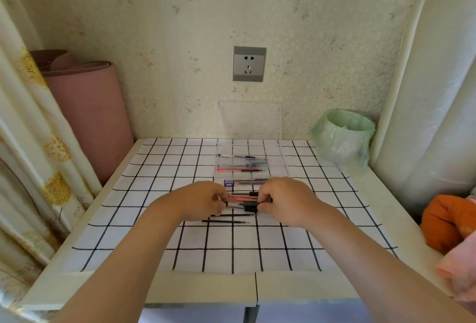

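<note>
Red and black plastic barrels make up the bundle of pens (pixel 243 200), held level just above the checked cloth of the counter (pixel 154 245) and directly in front of the clear box (pixel 277 161). Taking the bundle by both ends probably serves to square the pens up so that they go into a compartment side by side. The box's lid (pixel 249 119) stands open against the wall, which leaves the compartments free from above; a few pens already lie lengthwise in them, matching how the bundle is turned. Two thin black refills (pixel 226 221) lie apart on the cloth nearer the person, seemingly left for a later pass. A small purple packet (pixel 228 182) sits just beside the box's near edge.

The left hand (pixel 203 200) has its fingers curled in, pinching the bundle's left ends. The right hand (pixel 283 200) is curled likewise round the capped right ends. Neither hand is slack; both are clamped on the same bundle.
</note>
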### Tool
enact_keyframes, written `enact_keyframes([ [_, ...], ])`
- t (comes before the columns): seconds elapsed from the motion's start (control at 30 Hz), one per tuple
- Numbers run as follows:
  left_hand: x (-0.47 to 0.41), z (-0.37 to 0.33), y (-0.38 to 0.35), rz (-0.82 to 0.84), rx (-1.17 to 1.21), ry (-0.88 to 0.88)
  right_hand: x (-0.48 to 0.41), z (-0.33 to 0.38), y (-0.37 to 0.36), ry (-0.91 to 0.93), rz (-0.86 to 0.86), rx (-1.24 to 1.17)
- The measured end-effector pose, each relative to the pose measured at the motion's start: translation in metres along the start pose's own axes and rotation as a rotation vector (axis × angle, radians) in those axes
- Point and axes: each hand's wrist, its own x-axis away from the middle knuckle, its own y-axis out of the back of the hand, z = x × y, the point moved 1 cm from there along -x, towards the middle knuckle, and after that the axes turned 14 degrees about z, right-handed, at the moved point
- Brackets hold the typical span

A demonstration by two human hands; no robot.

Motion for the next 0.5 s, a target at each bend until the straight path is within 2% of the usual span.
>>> enact_keyframes([
  [0.13,0.007,0.016,0.011,-0.026,-0.044,0.118,0.001,-0.007,0.001,-0.050,0.048,0.006],
  [0.27,0.012,0.025,0.018,-0.232,-0.216,0.229,0.002,-0.006,0.001,-0.057,0.053,0.027],
  [0.37,0.012,0.010,0.013,-0.365,-0.155,0.072,0.002,0.000,-0.001,-0.024,0.058,0.024],
  [0.5,0.007,-0.010,-0.001,-0.248,-0.143,-0.088,-0.001,0.008,-0.002,0.018,0.009,0.011],
])
